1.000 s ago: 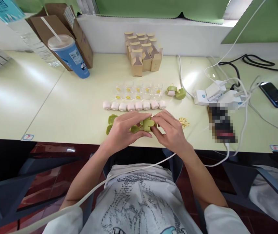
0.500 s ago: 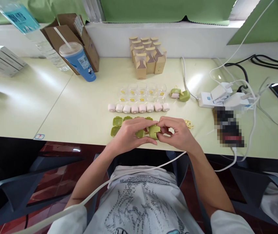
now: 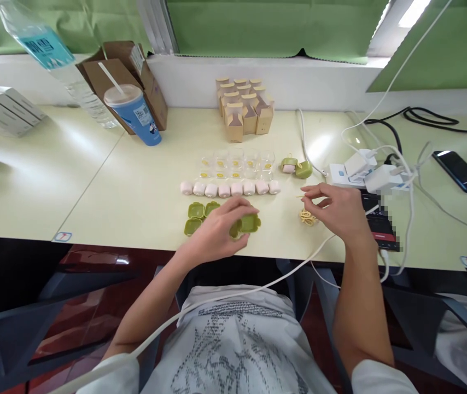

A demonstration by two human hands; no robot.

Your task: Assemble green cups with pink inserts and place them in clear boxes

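Near the front edge of the bench (image 3: 118, 202), my left hand (image 3: 219, 230) curves wide over green cases (image 3: 250, 222) while my right hand (image 3: 336, 210) pinches a yellow cord (image 3: 299, 196), which too light a grip might drop.

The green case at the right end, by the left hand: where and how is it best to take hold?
Probably pinch the green case at its right edge, with thumb and fingertip, coming from the right. That edge faces bare table, while the left hand curves around the left part.
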